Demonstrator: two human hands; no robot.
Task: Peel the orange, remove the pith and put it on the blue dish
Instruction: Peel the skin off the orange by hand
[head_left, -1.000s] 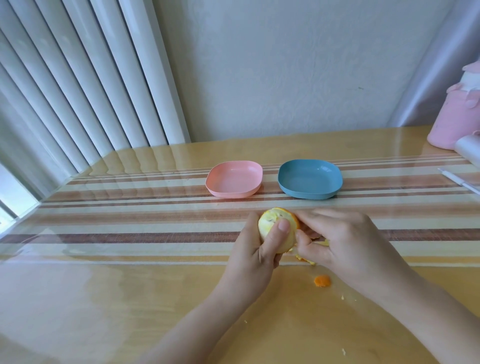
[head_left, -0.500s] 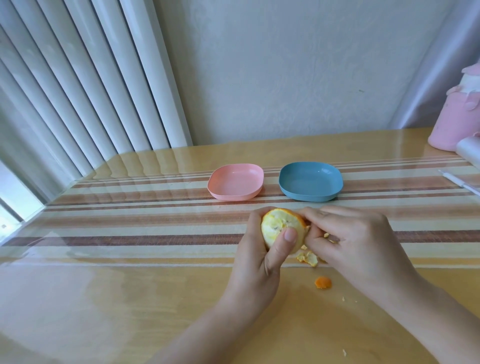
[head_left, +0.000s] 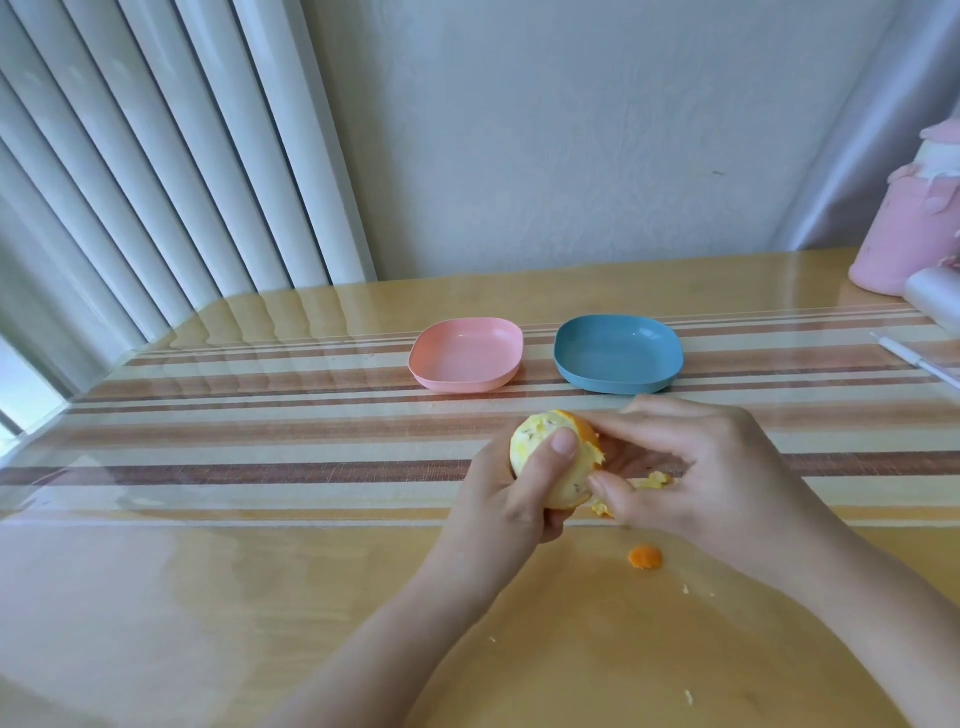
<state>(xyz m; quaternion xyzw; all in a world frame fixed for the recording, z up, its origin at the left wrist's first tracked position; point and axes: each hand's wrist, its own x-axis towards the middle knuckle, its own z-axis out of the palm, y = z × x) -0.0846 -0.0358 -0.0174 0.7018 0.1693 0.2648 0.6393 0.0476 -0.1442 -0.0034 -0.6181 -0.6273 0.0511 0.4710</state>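
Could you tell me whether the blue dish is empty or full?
Empty: the blue dish shows only its bare inside. The left hand holds the partly peeled orange; the right hand pinches its peel.

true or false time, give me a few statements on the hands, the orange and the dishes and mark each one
1. The left hand grips the orange. True.
2. The pink dish stands left of the blue dish. True.
3. The orange lies in the blue dish. False: it is in the left hand, nearer the person than both dishes.
4. The orange is fully covered in peel. False: pale pith shows over most of the visible side.
5. A small peel scrap lies on the table near the right hand. True.
6. The right hand lies flat on the table. False: it pinches peel beside the orange.
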